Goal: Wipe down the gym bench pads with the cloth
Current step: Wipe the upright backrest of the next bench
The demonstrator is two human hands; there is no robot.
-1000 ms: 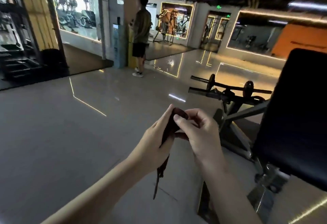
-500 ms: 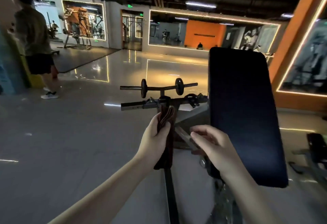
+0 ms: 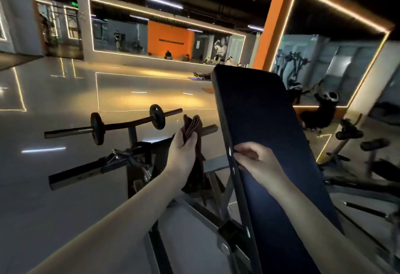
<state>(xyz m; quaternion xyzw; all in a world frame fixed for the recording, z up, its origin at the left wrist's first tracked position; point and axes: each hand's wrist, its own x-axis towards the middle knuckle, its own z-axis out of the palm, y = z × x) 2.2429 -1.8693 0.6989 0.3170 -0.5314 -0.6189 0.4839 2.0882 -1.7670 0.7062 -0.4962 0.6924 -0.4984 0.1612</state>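
Beside the pad's left edge, we hold the cloth [image 3: 191,125] bunched in folds in our left hand [image 3: 184,156], fingers wrapped round it, its tail hanging below the fist. We judge it soft, light and limp, best kept wadded in the palm so a flat face meets the pad. Just right of it the bench pad [image 3: 259,111] stands steeply tilted, smooth and probably firm. Our right hand [image 3: 257,162] curls on its left edge, seemingly steadying it. Beyond, a bar [image 3: 121,125] sits on a stand.
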